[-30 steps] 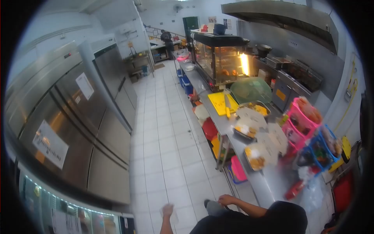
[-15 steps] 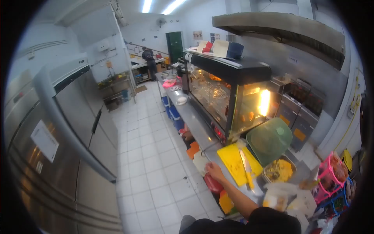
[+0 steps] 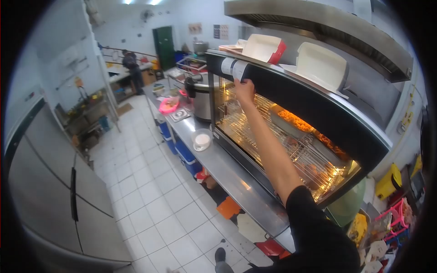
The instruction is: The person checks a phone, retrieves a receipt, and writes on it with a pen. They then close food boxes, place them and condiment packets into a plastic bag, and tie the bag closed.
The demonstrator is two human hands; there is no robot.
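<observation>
My right hand [image 3: 244,90] reaches up to the front of a lit food warming cabinet [image 3: 296,98]. Its fingers are curled at the lower edge of the black upper panel, just under two white paper labels [image 3: 234,68]. My forearm crosses in front of the cabinet's wire racks [image 3: 291,152] and hides part of them. Inside, a metal tray [image 3: 293,120] holds orange-brown food, with a second tray [image 3: 330,148] beside it. Browned pieces of food lie on the lower rack near the right end. My left hand is out of view.
A steel counter [image 3: 227,175] runs along the cabinet, carrying a white bowl [image 3: 201,140], a steel cooker [image 3: 200,98] and a pink basket [image 3: 169,105]. Open food boxes [image 3: 321,66] sit on top. Steel refrigerators [image 3: 59,182] line the left. A person [image 3: 132,70] stands at the back.
My right hand has moved from low by the counter edge near the yellow cutting board up to the cabinet's upper front. My view has shifted closer to the cabinet; the cutting board and knife are out of sight.
</observation>
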